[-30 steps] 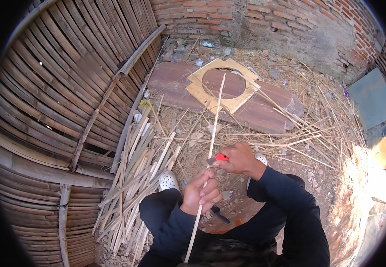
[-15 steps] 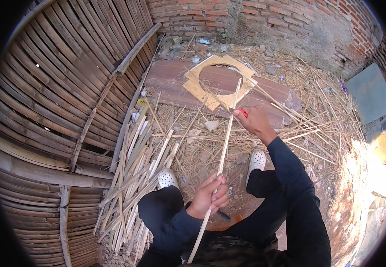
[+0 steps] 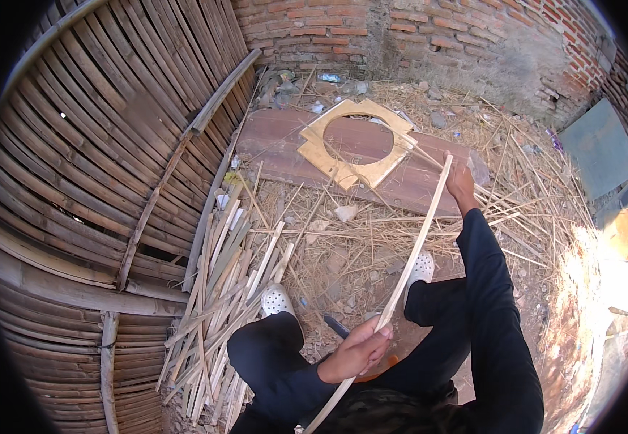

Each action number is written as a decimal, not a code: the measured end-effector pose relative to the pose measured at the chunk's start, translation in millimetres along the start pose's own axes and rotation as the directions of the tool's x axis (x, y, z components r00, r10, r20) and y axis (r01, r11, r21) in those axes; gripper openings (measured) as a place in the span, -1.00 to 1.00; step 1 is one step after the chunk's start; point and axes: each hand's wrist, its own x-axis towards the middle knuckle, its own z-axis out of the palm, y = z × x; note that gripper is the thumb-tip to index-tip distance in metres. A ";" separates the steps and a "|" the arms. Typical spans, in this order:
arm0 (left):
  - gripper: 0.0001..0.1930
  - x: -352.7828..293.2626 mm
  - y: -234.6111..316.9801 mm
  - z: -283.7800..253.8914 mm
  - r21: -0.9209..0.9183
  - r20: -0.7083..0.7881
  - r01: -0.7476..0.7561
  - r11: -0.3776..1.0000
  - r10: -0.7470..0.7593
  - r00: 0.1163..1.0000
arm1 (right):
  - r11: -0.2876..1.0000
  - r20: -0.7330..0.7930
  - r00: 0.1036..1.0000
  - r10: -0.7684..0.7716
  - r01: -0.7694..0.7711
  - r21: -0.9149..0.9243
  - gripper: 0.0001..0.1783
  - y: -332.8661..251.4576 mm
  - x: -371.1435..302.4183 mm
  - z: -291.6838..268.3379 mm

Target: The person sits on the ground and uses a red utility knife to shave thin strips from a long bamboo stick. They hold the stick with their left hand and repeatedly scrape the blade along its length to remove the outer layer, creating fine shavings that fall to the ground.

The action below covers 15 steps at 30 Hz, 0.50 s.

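A long pale bamboo strip [image 3: 419,242] slants up from the lower edge, bowing slightly. My left hand [image 3: 361,351] is closed around its lower part, thumb along the strip. Beside the strip's far end, my right hand [image 3: 462,184] is closed, its fingers partly hidden. The red-handled knife seen in it half a second ago is now out of sight within or behind the hand. A dark ridged handle [image 3: 336,326] shows just above my left hand, and a bit of orange [image 3: 392,361] lies between my legs.
Split bamboo strips [image 3: 216,311] lie heaped at left, beside a bamboo slat wall [image 3: 97,145]. Ahead, a yellow board with a round hole [image 3: 312,137] rests on a brown plank [image 3: 270,137]. Straw and shavings cover the ground before a brick wall [image 3: 314,32].
My right hand has moved right and slightly farther away, and the knife's red handle no longer shows. The strip's far end has swung right, while my left hand has shifted slightly right and nearer.
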 end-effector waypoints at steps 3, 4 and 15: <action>-0.80 1.4 4.5 -7.1 0.002 -0.158 -0.149 0.989 0.147 0.976 | 1.000 -0.015 1.000 -0.015 0.015 0.013 -0.04 0.5 -9.3 -7.0; -0.81 2.8 6.1 -11.0 -0.028 -0.236 -0.185 0.982 0.174 0.956 | 0.999 0.027 0.999 -0.040 0.039 0.018 -0.05 -20.9 -19.0 -11.9; -0.79 17.3 29.5 -45.6 0.020 -0.432 -0.232 0.972 0.218 0.875 | 0.707 0.368 0.609 -0.702 0.656 0.264 -0.25 -178.6 -162.4 -24.4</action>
